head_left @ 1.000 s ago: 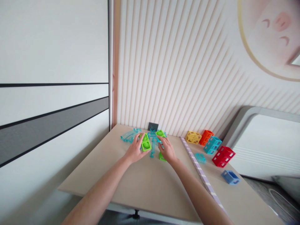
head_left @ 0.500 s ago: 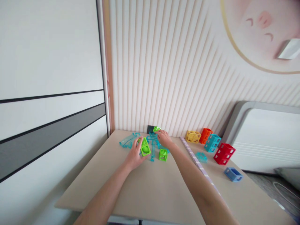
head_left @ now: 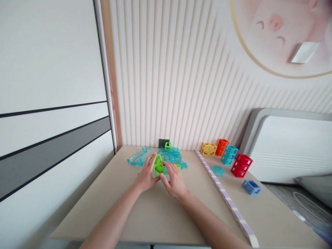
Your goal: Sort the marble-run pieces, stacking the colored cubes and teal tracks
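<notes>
Above the table's middle, a bright green toy block of two joined open-framed cubes [head_left: 159, 169] is held between both hands. My left hand [head_left: 145, 179] is closed on its left side, fingers over the top left edge. From the right, my right hand [head_left: 175, 182] grips the lower cube, thumb at the near corner and fingers along the side. A single green cube [head_left: 168, 146] sits behind at the back. Another green cube [head_left: 178, 167] is mostly hidden behind my right hand. Translucent teal track pieces [head_left: 172, 156] lie heaped just beyond the hands.
More teal pieces [head_left: 140, 157] lie at the back left, and a black box [head_left: 163, 143] stands against the wall. A purple-and-white strip [head_left: 223, 188] divides the table. Right of it are yellow [head_left: 209, 148], orange [head_left: 222, 147], teal [head_left: 229, 154], red [head_left: 241, 165] and blue [head_left: 251, 187] blocks.
My right hand has left the green cube at the back and come nearer, onto the double block in my left hand. The view has shifted slightly to the right.
</notes>
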### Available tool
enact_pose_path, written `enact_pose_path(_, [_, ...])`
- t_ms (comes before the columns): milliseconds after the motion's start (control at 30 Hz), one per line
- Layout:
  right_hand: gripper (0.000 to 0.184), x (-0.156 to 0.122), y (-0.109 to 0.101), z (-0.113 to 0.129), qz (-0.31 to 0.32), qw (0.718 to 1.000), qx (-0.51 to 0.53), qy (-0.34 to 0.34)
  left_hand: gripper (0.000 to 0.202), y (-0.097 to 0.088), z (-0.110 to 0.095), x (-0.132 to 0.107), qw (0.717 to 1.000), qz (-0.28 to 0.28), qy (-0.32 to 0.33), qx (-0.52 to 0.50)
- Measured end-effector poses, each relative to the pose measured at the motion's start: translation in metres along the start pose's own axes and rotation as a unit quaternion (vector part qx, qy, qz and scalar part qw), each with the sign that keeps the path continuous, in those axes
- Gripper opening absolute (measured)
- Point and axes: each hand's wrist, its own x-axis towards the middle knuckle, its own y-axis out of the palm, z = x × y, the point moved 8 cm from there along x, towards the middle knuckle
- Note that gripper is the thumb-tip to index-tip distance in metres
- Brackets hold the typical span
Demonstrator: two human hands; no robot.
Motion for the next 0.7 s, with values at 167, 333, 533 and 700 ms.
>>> enact_pose_path(167, [0.065,-0.014,0.013,-0.006,-0.001,0.992,0.102,0.073,0.084,0.004,-0.011,-0.001,0.999,0.025,0.023,-0.011])
enact_pose_path(333, [0.049,-0.014,0.006,-0.031,-0.093,0.969,0.195,0.12,0.074,0.001,-0.012,-0.002,0.997,0.061,0.051,0.005])
enact_pose_path(533, [0.03,-0.014,-0.004,-0.032,-0.145,0.965,0.19,0.109,0.036,-0.017,-0.005,0.006,0.998,-0.018,0.056,0.022])
enact_pose_path(700, [0.037,-0.015,-0.008,-0.016,-0.137,0.986,0.08,0.04,0.028,-0.06,0.011,0.008,0.981,-0.175,-0.008,0.081])
